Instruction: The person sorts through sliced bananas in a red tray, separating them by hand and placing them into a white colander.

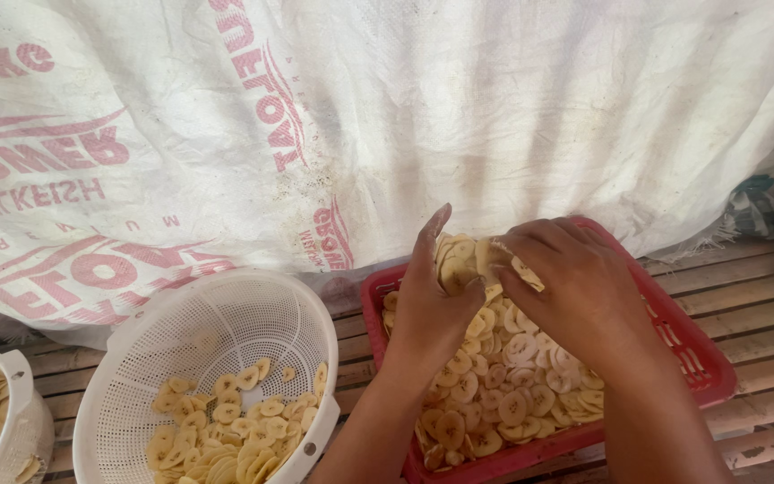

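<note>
A red plastic basket (692,345) lies on a slatted wooden floor and holds a heap of pale yellow round banana slices (512,385). Over it, my left hand (427,300) cups a stack of slices (459,260) against its palm, fingers pointing up. My right hand (571,278) presses on the same stack from the right, fingers curled around it. Both forearms reach in from the bottom edge and hide part of the basket.
A white perforated colander (185,336) with several slices at its bottom stands left of the basket. Another white container (24,408) with slices shows at the far left edge. White printed sacking (405,116) hangs across the back. Wooden slats (763,300) extend to the right.
</note>
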